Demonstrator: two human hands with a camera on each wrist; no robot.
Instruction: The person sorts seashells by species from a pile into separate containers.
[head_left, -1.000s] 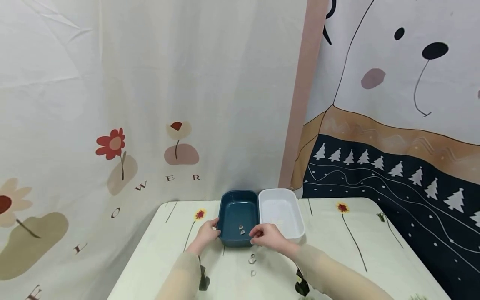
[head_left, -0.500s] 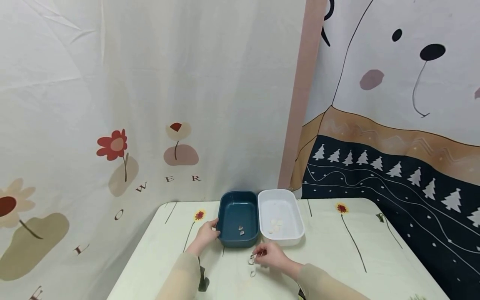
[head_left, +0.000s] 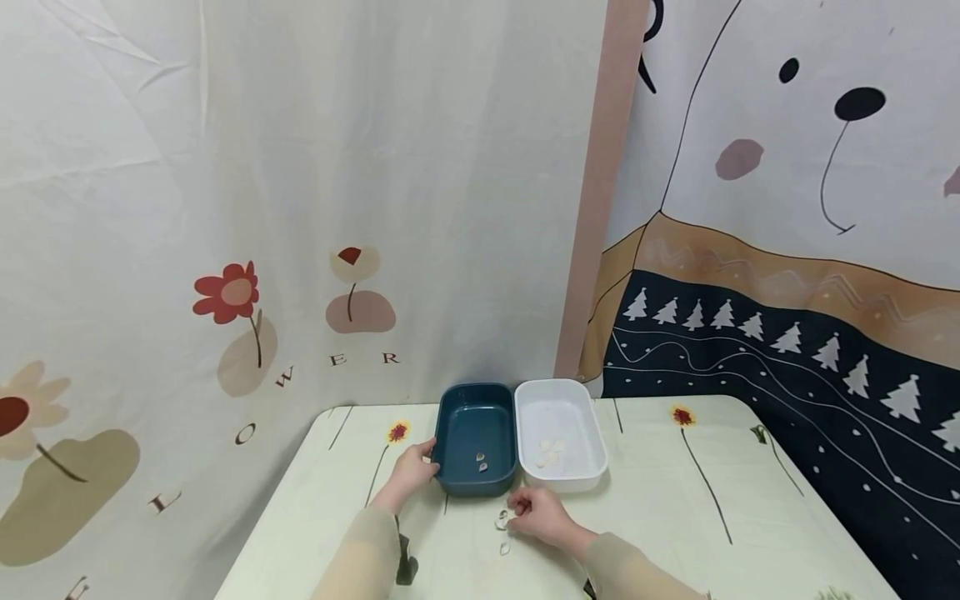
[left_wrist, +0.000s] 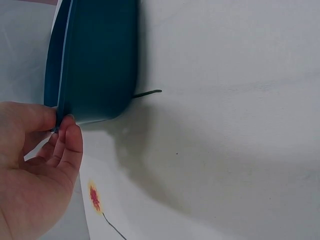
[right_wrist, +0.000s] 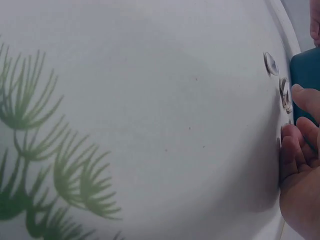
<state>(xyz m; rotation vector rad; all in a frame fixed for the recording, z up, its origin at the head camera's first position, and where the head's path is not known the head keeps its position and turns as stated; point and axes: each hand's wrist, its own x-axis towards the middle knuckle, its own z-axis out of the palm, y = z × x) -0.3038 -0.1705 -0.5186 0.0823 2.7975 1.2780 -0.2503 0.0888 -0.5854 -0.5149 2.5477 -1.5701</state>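
My left hand (head_left: 409,473) pinches the left rim of a dark teal dish (head_left: 455,421), thumb against fingers; the left wrist view shows this grip up close. Two small shells (head_left: 482,467) lie on the dish's floor. Several more small pale shells (head_left: 504,548) lie on the table in front of it. Over the nearest of these is my right hand (head_left: 542,515), its fingers bent. In the right wrist view a gap shows between thumb (right_wrist: 306,99) and fingers, with shells (right_wrist: 285,92) by the thumb tip. Contact there cannot be told.
A white dish (head_left: 562,400) stands against the teal dish's right side, with several pale pieces (head_left: 551,452) in it. Both dishes stand near the back of a flower-print table (head_left: 660,483). A printed curtain (head_left: 480,208) hangs behind.
My right hand has come down from the teal dish's front right corner to the shells on the table, and has stayed there since half a second ago. The left hand keeps its grip.
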